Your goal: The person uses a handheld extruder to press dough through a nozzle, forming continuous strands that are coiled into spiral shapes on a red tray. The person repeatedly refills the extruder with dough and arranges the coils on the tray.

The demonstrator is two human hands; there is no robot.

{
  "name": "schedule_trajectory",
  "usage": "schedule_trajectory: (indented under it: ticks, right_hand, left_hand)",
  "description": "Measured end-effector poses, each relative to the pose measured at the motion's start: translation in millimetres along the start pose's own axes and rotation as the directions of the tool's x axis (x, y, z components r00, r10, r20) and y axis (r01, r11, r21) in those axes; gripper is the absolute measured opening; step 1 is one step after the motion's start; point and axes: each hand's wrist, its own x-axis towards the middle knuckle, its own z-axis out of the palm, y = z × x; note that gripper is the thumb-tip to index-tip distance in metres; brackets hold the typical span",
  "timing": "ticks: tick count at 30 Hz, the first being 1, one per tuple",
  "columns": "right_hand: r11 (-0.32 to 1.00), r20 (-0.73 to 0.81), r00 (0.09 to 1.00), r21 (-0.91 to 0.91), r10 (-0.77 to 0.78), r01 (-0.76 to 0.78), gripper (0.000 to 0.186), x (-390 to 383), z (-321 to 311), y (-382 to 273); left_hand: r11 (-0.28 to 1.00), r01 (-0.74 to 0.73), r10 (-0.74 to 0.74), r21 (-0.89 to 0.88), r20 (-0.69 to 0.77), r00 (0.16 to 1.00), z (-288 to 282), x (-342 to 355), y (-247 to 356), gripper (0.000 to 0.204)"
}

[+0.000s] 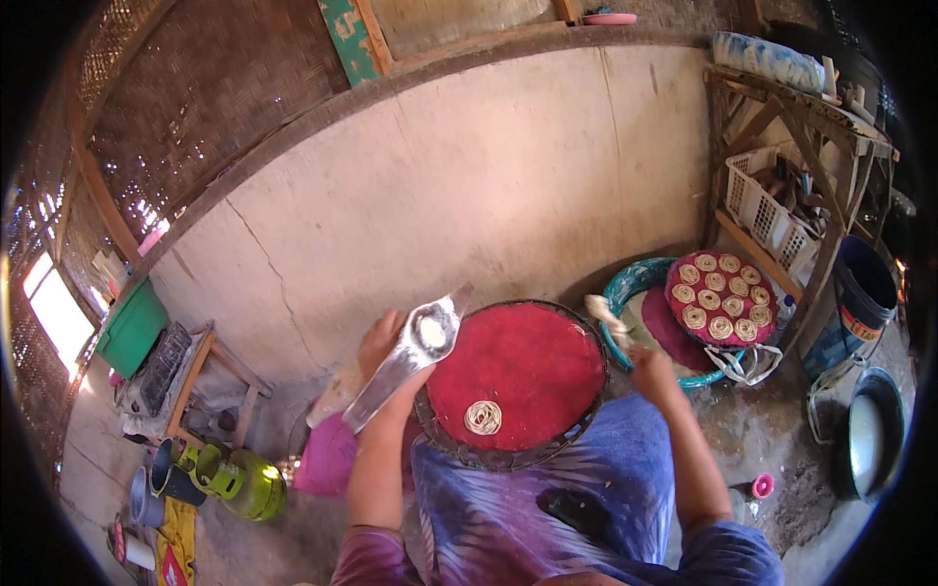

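A flat, grey-brown press (399,366) was held in the left hand (384,342), its fingers and thumb curled around the sides. It was tilted up above the left edge of a round red tray (528,361). The press was seen to be long and narrow, with a widened round middle dusted in white, and a small pale plug was set at its centre. A paler length was seen behind it, but whether it was joined to the press cannot be told.

The right hand (653,373) was bent closely around one end of a pale, club-shaped piece (608,320), which was raised past the tray's right side; its material cannot be told, as it was blurred.

The tray, dark-rimmed and dusky red, was rested on a blue and purple patterned cloth (454,488) over the lap. Near its lower left edge a single cream coil (483,417) of thin strands was laid, wound like a rosette. Many similar coils were spread over a second red tray (702,335), supported at the turquoise basin (618,283).
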Motion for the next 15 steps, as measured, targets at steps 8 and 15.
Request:
schedule_trajectory:
  ticks: [8, 15]
  right_hand:
    - [0.901, 0.138, 0.92, 0.3, -0.367, 0.314, 0.034, -15.2, -24.5, -28.0]
    - [-0.205, 0.554, 0.374, 0.344, -0.744, -0.916, 0.102, -99.4, 33.0, -130.1]
  left_hand:
    - [0.053, 0.119, -0.357, -0.991, 0.093, 0.93, -70.8, 5.6, -12.2, 0.021]
    - [-0.857, 0.253, -0.04, -0.45, 0.546, 0.837, 14.2, -25.0, 52.7, 0.007]
